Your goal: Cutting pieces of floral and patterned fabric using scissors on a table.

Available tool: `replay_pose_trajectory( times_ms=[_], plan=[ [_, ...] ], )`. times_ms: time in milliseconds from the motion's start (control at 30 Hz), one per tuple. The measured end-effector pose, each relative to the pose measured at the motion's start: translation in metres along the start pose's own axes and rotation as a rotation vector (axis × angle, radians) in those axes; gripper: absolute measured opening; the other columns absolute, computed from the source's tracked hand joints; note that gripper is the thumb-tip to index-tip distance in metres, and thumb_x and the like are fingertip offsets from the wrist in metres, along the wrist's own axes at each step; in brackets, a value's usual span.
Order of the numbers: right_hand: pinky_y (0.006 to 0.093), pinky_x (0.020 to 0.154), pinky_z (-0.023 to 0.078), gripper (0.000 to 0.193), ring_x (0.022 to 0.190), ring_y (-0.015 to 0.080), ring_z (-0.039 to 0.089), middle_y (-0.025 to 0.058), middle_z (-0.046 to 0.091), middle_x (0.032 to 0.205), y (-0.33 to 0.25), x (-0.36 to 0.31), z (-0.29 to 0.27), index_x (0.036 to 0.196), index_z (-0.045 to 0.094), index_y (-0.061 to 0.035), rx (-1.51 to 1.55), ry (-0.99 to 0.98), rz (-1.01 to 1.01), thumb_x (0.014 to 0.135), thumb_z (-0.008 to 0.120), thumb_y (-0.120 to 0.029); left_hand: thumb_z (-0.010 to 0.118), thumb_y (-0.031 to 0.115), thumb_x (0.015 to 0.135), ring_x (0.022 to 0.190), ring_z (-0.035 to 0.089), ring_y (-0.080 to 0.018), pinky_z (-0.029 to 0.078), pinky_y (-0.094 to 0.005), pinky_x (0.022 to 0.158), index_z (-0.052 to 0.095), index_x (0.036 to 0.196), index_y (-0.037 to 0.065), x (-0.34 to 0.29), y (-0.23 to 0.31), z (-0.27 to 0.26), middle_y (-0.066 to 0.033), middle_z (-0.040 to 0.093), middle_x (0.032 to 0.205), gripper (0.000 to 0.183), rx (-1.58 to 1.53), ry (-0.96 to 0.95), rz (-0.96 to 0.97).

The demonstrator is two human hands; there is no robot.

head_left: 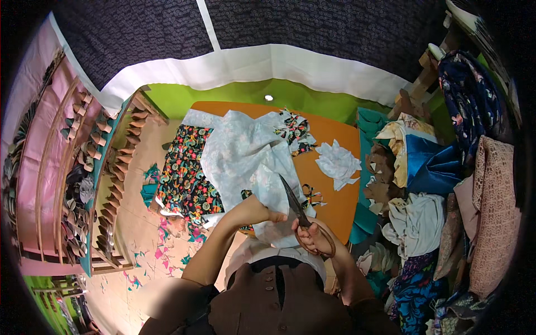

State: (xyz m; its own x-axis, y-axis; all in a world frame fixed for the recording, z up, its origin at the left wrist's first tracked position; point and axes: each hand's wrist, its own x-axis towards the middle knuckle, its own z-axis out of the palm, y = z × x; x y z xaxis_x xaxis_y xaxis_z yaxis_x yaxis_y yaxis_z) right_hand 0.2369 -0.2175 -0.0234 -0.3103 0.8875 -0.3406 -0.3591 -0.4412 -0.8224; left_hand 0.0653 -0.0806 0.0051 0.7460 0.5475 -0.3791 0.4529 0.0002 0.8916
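Pale cloth (pixel 240 159) on the orange table (pixel 345 148), scissors (pixel 301 214) over its near edge.
Your left hand (pixel 254 211) curls closed on it, seemingly to steady it; your right hand (pixel 314 237) wraps its fingers round the scissors' handles.

Orange table (pixel 330 209) with black floral fabric (pixel 187 167), pale cloth (pixel 240 151) and scraps (pixel 336 163)

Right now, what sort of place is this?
Probably a small sewing or shoemaking workshop: large scissors in the person's right hand, patterned and pale cloth across an orange table, and cut fabric scraps on the floor.
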Motion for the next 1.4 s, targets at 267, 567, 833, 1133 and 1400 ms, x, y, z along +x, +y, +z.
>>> replay_pose_trajectory(
  times_ms=[267,567,833,1133,1400],
  plan=[
    [0.0156,0.037,0.025,0.067,0.044,0.0018,0.031,-0.0053,0.033,0.060,-0.002,-0.010,-0.007,0.098,0.044,-0.0030,0.059,-0.015,-0.014,0.073,0.042,-0.065,0.069,0.018,0.064,0.074,0.056,-0.0151,0.045,-0.0280,0.068,0.059,0.090,0.002,0.001,0.014,0.021,-0.0061,0.061,0.081,0.033,-0.110,-0.102,-0.001],
    [0.0149,0.043,0.024,0.061,0.052,0.0011,0.030,-0.0047,0.032,0.070,-0.006,-0.014,-0.021,0.097,0.043,-0.0012,-0.266,0.063,-0.117,0.074,0.049,-0.057,0.068,0.033,0.069,0.089,0.052,-0.0132,0.041,-0.0277,0.078,0.051,0.103,-0.001,0.001,0.002,0.014,-0.0108,0.057,0.095,0.052,-0.347,0.095,0.117],
    [0.0148,0.048,0.029,0.054,0.055,0.0008,0.035,-0.0055,0.036,0.067,0.010,-0.005,-0.023,0.098,0.045,-0.0001,-0.147,0.126,-0.160,0.073,0.059,-0.046,0.066,0.027,0.071,0.053,0.050,-0.0084,0.041,-0.0243,0.050,0.059,0.071,-0.002,0.014,0.010,0.032,-0.0041,0.057,0.059,0.030,-0.147,0.323,-0.043],
    [0.0172,0.040,0.024,0.064,0.048,0.0025,0.029,-0.0050,0.033,0.064,0.017,0.004,-0.018,0.100,0.044,-0.0009,-0.213,0.114,-0.151,0.074,0.047,-0.059,0.068,0.031,0.069,0.054,0.055,-0.0126,0.043,-0.0268,0.051,0.056,0.066,-0.005,0.021,-0.006,0.016,-0.0092,0.056,0.055,0.038,-0.099,0.244,-0.078],
    [0.0214,0.048,0.033,0.058,0.054,0.0075,0.036,-0.0014,0.035,0.063,0.021,0.011,0.002,0.106,0.039,-0.0036,-0.024,0.166,-0.127,0.082,0.033,-0.056,0.063,0.039,0.072,0.050,0.049,-0.0123,0.040,-0.0277,0.049,0.056,0.070,-0.005,0.024,-0.017,0.019,-0.0081,0.055,0.057,0.044,-0.067,0.230,-0.031]
  ],
)
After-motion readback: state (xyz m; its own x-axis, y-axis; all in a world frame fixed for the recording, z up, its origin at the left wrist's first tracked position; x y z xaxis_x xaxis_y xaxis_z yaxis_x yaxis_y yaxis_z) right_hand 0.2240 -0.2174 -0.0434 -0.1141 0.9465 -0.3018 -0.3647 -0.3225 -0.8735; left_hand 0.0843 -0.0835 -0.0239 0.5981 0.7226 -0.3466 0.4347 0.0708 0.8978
